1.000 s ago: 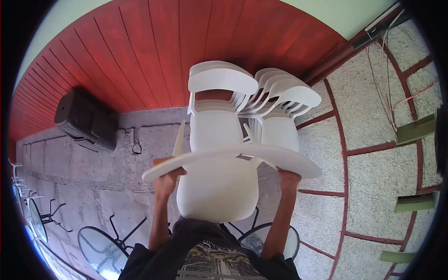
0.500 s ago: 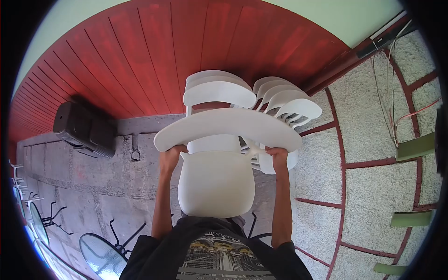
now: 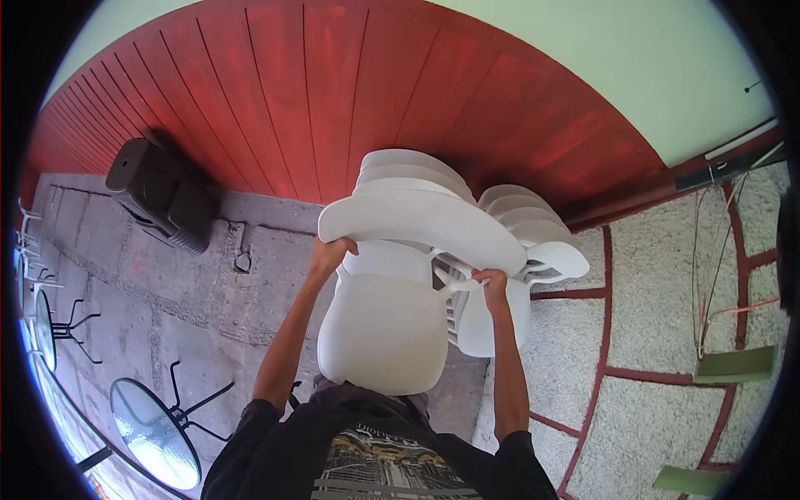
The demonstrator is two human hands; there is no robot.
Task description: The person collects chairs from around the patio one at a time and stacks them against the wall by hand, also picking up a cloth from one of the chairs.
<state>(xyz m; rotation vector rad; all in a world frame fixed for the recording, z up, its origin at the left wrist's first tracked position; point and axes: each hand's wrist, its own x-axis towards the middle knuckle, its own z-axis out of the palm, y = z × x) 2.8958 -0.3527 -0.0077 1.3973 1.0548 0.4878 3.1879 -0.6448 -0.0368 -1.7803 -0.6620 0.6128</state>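
Note:
A white plastic chair (image 3: pixel 383 333) is in front of me, its curved backrest on the far side and its seat close to my body. My left hand (image 3: pixel 335 252) is closed around the chair's left side just under the backrest. On the other side, my right hand (image 3: pixel 492 283) grips the frame below the backrest's right end. Right behind the held chair stands a stack of white chairs (image 3: pixel 412 167), partly hidden by its backrest. I cannot tell whether the held chair touches that stack. A second stack of white chairs (image 3: pixel 554 254) stands to the right.
A red panelled wall (image 3: pixel 333 100) runs behind the stacks. On the left, a black speaker (image 3: pixel 171 200) stands on the grey floor near the wall. Round glass tables (image 3: pixel 154 429) are at lower left. Pebbled paving (image 3: pixel 642 325) and hanging cables (image 3: pixel 708 275) lie to the right.
The held chair's backrest has come closer to the left stack and looks smaller and lower over it. Both hands keep their grip. The camera view has shifted and tilted a little.

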